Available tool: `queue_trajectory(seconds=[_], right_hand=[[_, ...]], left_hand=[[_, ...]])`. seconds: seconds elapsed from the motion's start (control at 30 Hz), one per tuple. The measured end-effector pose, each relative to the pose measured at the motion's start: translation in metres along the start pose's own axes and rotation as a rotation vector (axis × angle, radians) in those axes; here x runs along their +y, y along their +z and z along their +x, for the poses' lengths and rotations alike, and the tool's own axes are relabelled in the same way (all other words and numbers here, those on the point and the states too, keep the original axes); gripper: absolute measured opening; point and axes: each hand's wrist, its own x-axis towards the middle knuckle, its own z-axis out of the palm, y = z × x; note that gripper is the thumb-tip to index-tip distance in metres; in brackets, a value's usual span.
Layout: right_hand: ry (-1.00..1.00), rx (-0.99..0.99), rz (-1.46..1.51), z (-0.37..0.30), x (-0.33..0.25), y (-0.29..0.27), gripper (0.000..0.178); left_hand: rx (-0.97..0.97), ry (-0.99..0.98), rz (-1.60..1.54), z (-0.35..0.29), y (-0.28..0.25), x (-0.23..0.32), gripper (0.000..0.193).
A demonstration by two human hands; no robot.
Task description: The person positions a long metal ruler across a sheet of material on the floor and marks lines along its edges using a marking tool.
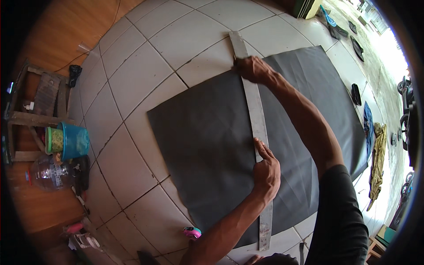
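Note:
A large black sheet (201,145), smooth like vinyl or leatherette, lies flat on the tiles. Across it runs a long metal straightedge (255,108), reaching past the sheet at both ends. My left hand (267,174) presses on the straightedge near its middle, fingers stretched out along it. Farther up, my right hand (254,69) is closed at the straightedge's left side, by the sheet's far edge. Something small and dark shows at its fingers, too covered to name. A pink and teal tape measure (192,232) sits on the floor beside my left forearm.
To the left stand a wooden frame (39,117), a blue plastic container (76,141) and a clear plastic bottle (51,173). Crumpled olive cloth (377,161) and blue cloth (368,126) lie to the right. Sandals (357,48) are at the far right, by the bright outdoor ground.

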Motion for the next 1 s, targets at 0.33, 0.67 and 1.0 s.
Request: queue_trajectory(seconds=[0.33,0.67,1.0], right_hand=[[-0.353,-0.123,0.056,-0.133,-0.084,-0.001,0.013],[-0.194,0.118,-0.019,-0.064,-0.031,0.011,0.02],[0.016,0.318,0.166,-0.231,-0.134,-0.044,0.009]], left_hand=[[0.02,-0.036,-0.1,-0.001,0.027,-0.001,0.081],[-0.067,-0.007,-0.112,0.003,-0.009,0.001,0.077],[-0.156,-0.13,-0.488,0.021,0.029,0.008,0.079]])
